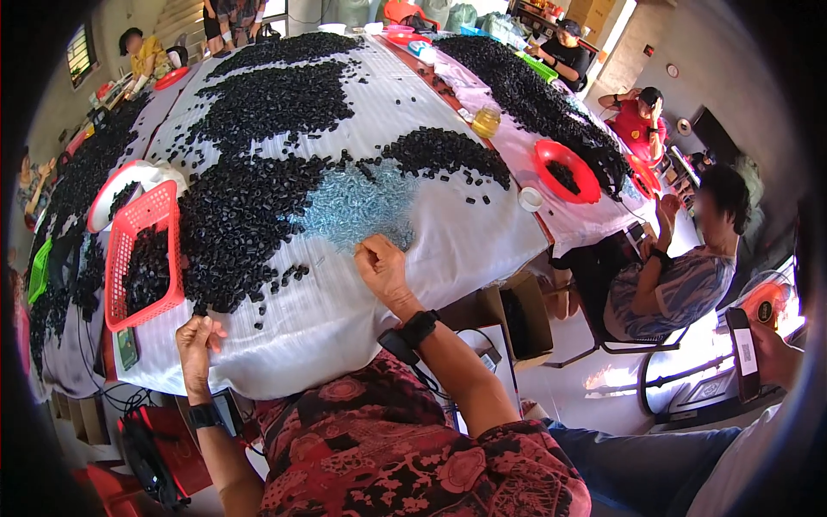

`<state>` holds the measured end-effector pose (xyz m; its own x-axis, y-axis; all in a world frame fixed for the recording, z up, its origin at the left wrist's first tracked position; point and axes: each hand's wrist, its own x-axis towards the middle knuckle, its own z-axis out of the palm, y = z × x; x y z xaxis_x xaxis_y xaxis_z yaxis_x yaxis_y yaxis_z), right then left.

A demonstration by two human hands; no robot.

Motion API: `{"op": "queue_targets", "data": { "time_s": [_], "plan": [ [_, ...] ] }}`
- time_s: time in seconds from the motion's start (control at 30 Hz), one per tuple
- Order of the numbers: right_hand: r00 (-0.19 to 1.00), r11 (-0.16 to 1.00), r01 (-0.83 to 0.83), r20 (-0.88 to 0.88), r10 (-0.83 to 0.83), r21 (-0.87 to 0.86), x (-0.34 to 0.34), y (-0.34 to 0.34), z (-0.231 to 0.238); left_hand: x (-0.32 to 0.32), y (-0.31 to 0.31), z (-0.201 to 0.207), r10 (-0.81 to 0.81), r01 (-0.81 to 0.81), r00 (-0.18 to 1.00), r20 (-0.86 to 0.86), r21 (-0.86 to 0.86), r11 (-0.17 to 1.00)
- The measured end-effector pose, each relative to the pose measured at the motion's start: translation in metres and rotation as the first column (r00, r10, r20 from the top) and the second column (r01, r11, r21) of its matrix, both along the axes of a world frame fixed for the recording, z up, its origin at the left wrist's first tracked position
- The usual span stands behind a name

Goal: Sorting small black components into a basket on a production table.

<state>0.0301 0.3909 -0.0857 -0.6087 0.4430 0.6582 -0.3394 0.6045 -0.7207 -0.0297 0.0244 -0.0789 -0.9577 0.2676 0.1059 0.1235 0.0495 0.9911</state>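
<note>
My right hand [382, 269] is closed, its fingertips pinched together at the near edge of a heap of small clear bluish pieces [357, 207]. Whatever those fingers hold, if anything, is too small to make out. Lower and to the left, my left hand [198, 346] is also closed, with its thumb and fingers drawn together just below a large pile of small black cap-like parts [231, 233]. What lies inside its pinch is hidden. Both hands are over the near edge of the white-clothed table [314, 323].
A red perforated basket [145, 207] with black parts stands left of the pile, beside a phone [127, 348]. On the right are a red round tray [589, 188], a white cup [530, 199] and a yellow jar [486, 121]. A person [672, 289] sits at right.
</note>
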Motion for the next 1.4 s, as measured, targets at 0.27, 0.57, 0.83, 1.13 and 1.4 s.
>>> {"op": "queue_targets", "data": {
  "time_s": [0.27, 0.57, 0.83, 1.13, 1.4],
  "plan": [
    [1.000, 1.000, 0.010, 0.007, -0.010, 0.025, 0.000, 0.000, 0.000, 0.004, 0.004, 0.006, 0.014, -0.014, 1.000, -0.006, -0.029, 0.999],
    [1.000, 1.000, 0.007, 0.014, -0.007, 0.029, 0.000, -0.001, 0.002, 0.004, 0.002, 0.005, 0.024, -0.024, 1.000, 0.003, -0.050, 0.998],
    [1.000, 1.000, 0.006, -0.001, -0.006, 0.013, -0.001, 0.000, 0.001, 0.004, 0.005, 0.007, 0.025, -0.024, 1.000, 0.003, -0.056, 0.998],
    [1.000, 1.000, -0.005, -0.010, 0.004, -0.003, -0.002, 0.000, -0.001, 0.007, 0.007, 0.014, 0.036, -0.034, 0.999, 0.012, -0.088, 0.996],
    [1.000, 1.000, -0.023, -0.018, 0.023, 0.009, -0.002, -0.001, 0.000, 0.009, 0.009, 0.016, 0.046, -0.044, 0.999, 0.023, -0.073, 0.996]
  ]
}}
